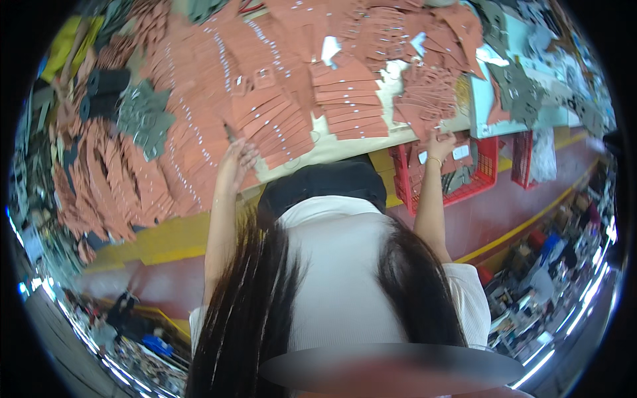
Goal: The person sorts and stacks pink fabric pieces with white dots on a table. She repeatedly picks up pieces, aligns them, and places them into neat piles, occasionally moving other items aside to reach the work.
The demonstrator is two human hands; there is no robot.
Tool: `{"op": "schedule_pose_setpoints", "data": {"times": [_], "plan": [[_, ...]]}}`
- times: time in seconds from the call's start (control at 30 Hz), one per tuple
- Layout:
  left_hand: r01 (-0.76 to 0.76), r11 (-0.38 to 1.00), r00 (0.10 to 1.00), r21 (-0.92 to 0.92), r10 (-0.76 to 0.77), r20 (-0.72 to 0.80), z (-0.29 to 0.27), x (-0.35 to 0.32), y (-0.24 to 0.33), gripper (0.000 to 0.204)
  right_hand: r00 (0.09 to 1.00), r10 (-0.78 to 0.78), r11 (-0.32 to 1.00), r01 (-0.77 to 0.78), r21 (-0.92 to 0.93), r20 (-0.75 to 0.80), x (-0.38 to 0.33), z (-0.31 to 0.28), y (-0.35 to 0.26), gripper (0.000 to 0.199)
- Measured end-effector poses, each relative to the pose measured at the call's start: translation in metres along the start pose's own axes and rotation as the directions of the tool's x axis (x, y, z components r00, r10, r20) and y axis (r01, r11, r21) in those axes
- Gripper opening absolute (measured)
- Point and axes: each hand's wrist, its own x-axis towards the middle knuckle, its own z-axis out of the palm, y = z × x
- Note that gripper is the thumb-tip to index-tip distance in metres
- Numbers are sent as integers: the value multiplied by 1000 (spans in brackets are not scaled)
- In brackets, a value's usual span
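The left hand [239, 158] is apparently grasping a slim dark tool [229, 132] beside orange fabric pieces [275, 126], overlapping on the table [361, 142], probably keeping white labels [221, 52] visible. The right hand [439, 143] is meeting orange strips [428, 93], grip unclear. Below, a red crate [490, 159] is holding orange and grey-green pieces [456, 180]; rightward, another crate [520, 159] is adjoining clear plastic [545, 156].

— Which colour have those cut pieces [199, 99] on the tabletop [393, 73]?
— Salmon-orange, with small white marks in lines, like dots. The tabletop itself is pale cream, as I see it from here.
— And near its left edge?
— There the rolls [106, 83] are black, and the bundle [142, 118] beside them is grey-green.
— And at the near edge, toward the right?
— The crate [488, 162] is bright red, with a grid pattern.
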Motion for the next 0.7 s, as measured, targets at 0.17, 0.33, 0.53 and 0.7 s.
{"op": "schedule_pose_setpoints", "data": {"times": [0.17,0.33,0.53,0.7], "plan": [[-18,998,999,-57,16,-32,-21,5,6,34,968,-249,964,245,103,26,-10,4,-58,53],[-85,996,996,-35,83,-40,-26,5,11,33,820,-562,822,539,182,111,-20,21,-123,42],[-132,991,989,-18,130,-75,-25,15,19,35,691,-680,732,626,268,245,-33,46,-170,53],[-184,981,977,61,189,-102,-24,38,22,33,570,-784,612,775,156,245,-40,59,-176,68]]}}
